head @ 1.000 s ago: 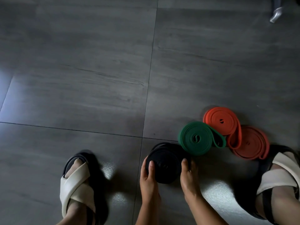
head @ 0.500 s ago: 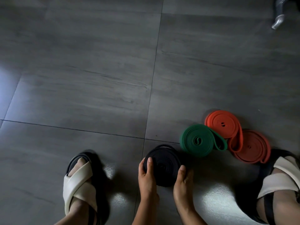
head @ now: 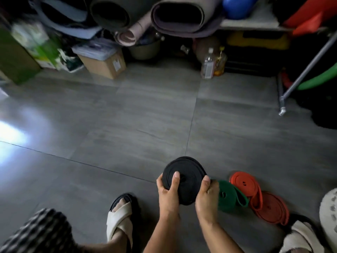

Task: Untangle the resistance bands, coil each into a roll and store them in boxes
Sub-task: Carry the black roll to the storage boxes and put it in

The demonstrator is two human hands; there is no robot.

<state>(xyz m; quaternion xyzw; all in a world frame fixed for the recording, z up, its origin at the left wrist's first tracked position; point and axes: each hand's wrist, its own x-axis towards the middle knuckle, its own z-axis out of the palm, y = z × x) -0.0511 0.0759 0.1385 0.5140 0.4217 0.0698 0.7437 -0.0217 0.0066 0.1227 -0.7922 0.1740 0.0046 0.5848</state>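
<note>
A coiled black band [head: 187,174] is lifted off the grey floor, held between both hands. My left hand [head: 168,193] grips its left edge with the thumb across the face. On the roll's right edge my right hand [head: 207,195] is clamped. On the floor to the right lie a green roll [head: 228,197], partly hidden behind my right hand, an orange roll [head: 244,183] and a second, flatter orange roll [head: 271,209]. The loose tail of the green roll reaches toward the orange ones.
My sandalled feet [head: 120,216] flank the hands. A cardboard box [head: 105,64] stands at the back left under rolled mats [head: 182,15]. Bottles [head: 209,64] stand at the back centre. A metal pole [head: 299,79] slants down at the right. Grey tiles [head: 127,115] stretch between.
Both hands have raised the black roll off the floor. The view has tilted up, bringing the back shelf, the mats and the cardboard box into sight.
</note>
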